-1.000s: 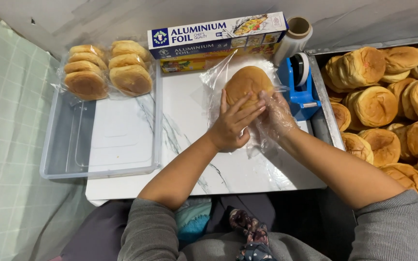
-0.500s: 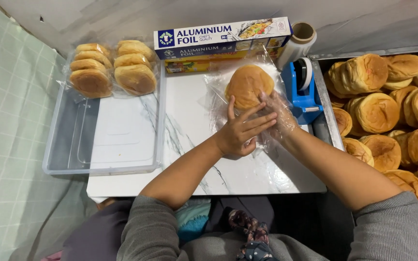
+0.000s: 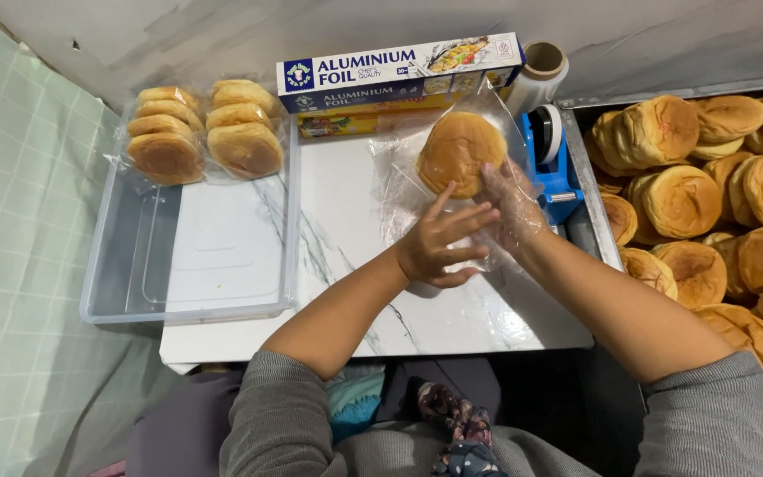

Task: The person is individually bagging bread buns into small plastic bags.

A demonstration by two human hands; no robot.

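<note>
Wrapped golden buns (image 3: 194,137) sit in a clear plastic tray (image 3: 134,265); on the white marble table (image 3: 346,221), the left hand (image 3: 439,243), fingers spread, presses clear film (image 3: 399,177) while the right hand (image 3: 509,203), film-covered, grasps a round golden bun (image 3: 457,150).

Both forearms come up from the bottom of the frame and meet around the center. Left hand (image 3: 439,243) is flat with fingers spread, right hand (image 3: 512,203) sits just upper right of it, fingers loosely curled.
</note>
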